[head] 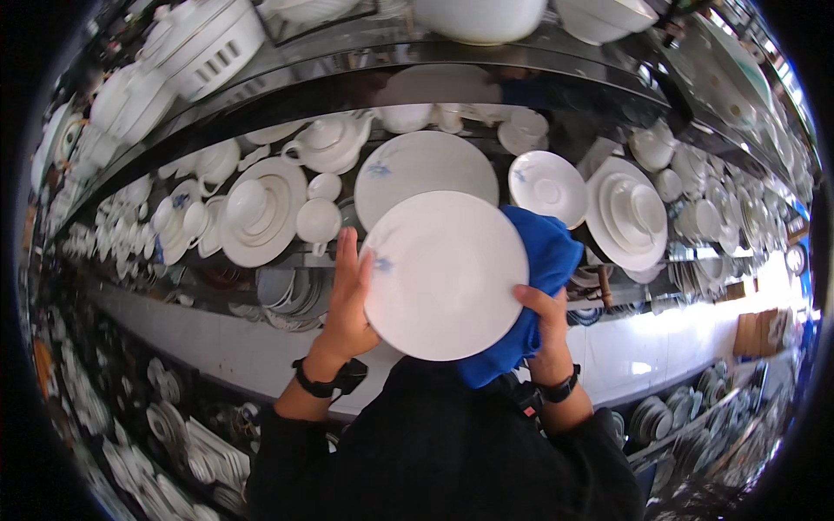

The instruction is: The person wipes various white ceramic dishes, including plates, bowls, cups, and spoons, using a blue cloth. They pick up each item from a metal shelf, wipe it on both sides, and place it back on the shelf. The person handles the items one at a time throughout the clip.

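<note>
A round white plate [449,280] with a small blue floral motif at its left rim is held up in front of my body. My right hand [547,319] grips its right edge, thumb on the face. A blue cloth [544,251] is bunched in that same hand, partly behind the plate and hanging below it. My left hand [348,299] steadies the left rim, its fingers pointing up and its palm partly hidden by the plate. Just beyond, a larger white plate [423,163] with a similar motif stands on the dark display shelf [287,257], its lower part covered.
On the shelf stand a white teapot [326,140], a cup [319,220], a saucer [548,185] and stacked dish sets [260,211] [627,211]. A dark upper shelf [326,84] carries large white bowls [481,19]. More dishes [195,449] fill racks behind me.
</note>
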Demonstrator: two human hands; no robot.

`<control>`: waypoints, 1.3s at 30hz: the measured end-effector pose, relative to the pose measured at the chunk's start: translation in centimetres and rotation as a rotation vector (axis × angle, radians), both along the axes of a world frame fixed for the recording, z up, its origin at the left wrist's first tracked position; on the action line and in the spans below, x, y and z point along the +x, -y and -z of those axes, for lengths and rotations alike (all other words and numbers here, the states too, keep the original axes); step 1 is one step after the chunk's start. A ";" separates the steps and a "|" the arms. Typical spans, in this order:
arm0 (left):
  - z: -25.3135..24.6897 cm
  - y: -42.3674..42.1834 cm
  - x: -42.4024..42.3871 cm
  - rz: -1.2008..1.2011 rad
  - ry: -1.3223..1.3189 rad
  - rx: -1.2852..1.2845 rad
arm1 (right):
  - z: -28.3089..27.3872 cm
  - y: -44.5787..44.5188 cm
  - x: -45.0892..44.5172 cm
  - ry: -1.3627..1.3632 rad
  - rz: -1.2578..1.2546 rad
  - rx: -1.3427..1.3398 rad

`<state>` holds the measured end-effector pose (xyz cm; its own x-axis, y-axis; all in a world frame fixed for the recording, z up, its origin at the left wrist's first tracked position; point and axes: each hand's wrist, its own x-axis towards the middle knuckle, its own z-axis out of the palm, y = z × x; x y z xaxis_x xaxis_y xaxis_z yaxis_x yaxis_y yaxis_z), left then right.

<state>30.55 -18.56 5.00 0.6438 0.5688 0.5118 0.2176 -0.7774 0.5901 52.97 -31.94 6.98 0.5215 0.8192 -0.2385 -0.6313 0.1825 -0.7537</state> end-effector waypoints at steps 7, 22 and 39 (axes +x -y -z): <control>2.3 1.5 -4.7 0.411 0.576 -1.399 | 1.2 -0.9 -1.9 -0.007 0.025 -0.010; 5.7 -6.9 -14.1 -0.029 0.752 -1.132 | 3.3 -11.6 -9.9 0.191 -0.196 -0.047; 9.5 -13.5 -14.4 -0.014 0.656 -1.101 | 6.3 -16.2 -12.2 0.201 -0.273 -0.134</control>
<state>16.16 -5.09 -4.55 0.4414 0.8972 -0.0127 -0.3527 0.1865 0.9170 40.74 -15.72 0.73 0.3350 0.9033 -0.2678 -0.4799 -0.0810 -0.8736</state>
